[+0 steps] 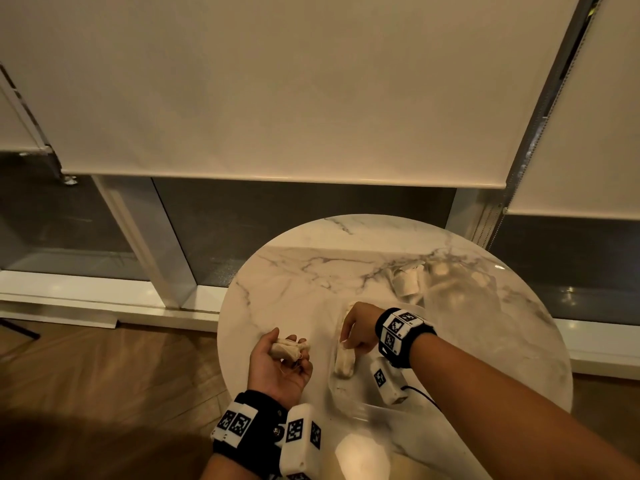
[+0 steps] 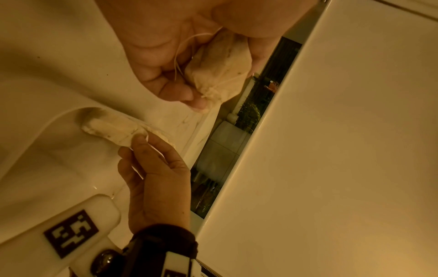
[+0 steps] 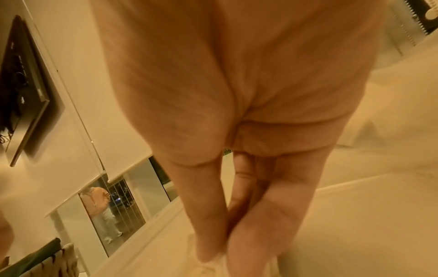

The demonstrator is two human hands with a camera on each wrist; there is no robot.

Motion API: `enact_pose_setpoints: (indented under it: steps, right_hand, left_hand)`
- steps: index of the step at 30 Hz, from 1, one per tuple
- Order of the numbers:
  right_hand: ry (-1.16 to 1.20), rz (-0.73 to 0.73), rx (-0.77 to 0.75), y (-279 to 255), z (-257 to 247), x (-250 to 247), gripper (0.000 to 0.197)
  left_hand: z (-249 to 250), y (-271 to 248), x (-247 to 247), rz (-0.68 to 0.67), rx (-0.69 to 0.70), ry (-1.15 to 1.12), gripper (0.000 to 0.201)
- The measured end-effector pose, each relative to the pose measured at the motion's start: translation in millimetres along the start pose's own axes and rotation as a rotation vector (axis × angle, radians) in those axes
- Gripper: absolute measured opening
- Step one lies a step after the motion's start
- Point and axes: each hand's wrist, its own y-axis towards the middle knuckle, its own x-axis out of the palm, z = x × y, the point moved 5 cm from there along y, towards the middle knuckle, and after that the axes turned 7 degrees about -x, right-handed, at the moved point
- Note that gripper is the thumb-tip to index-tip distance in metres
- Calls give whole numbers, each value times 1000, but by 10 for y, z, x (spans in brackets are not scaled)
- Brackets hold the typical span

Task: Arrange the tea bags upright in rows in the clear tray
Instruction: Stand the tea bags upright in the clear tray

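**Head view: seating a tea bag in the tray**

We pinch one tea bag (image 1: 344, 356) upright in the clear tray (image 1: 374, 410) near the tabletop's (image 1: 311, 271) near edge with our right hand (image 1: 358, 329); our left hand (image 1: 280, 368) cups spare tea bags (image 1: 289, 348). Best keep it vertical, snug in its row.

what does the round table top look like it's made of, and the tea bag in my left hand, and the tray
Round table top: looks like polished marble or a marble-look slab, white with grey veins and glossy reflections. Tea bag held in the left hand: thin, off-white, matte filter paper, crinkled, with a loose string. Tray: probably clear, glossy plastic, with a see-through wall and rounded rim.
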Motion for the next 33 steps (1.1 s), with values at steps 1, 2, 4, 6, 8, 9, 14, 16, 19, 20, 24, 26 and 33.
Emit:
enact_pose_setpoints:
  steps: [1,2,4,6,8,9,14,16,19,20,24,26,33]
  right_hand:
    - [-7,9,-3,7,-9,-6,9]
    - [-18,18,-7,10,-18,-14,8]
    - [-37,34,-10,15,-23,-19,8]
    - [-44,45,-10,4,-20,-24,10]
    - [-32,58,-5,-11,-9,-43,13]
    - [-15,66,-1,-22,-8,-61,16]
    - [-4,85,-4,-120,-60,-163,20]
    - [-18,87,2,-164,-77,-171,14]
    - [-24,-29,35,-209,-69,-53,14]
    - [-16,-85,49,-220,-63,14,19]
    - [43,-235,46,-242,-24,233,29]
    - [94,-235,36,-246,-3,261,30]
    - [92,-119,-70,-393,-28,18,19]
  left_hand:
    - [-6,5,-3,3,-1,-1,30]
    - [-15,6,1,3,-4,0,30]
    - [-35,16,7,0,-13,9,29]
    - [-51,25,11,-1,-18,15,29]
    - [-57,24,15,-5,-17,16,29]
    - [-56,21,15,-5,-15,15,29]
    - [-56,8,17,-3,-10,17,29]
    - [-67,17,16,-3,-13,20,29]
    - [-86,34,20,-8,-19,24,29]
    - [-93,34,27,-12,-20,26,29]
    - [-130,-2,71,-17,-19,47,30]
    - [-140,-28,94,-22,-15,55,29]
    - [-180,-90,147,-42,-17,69,29]
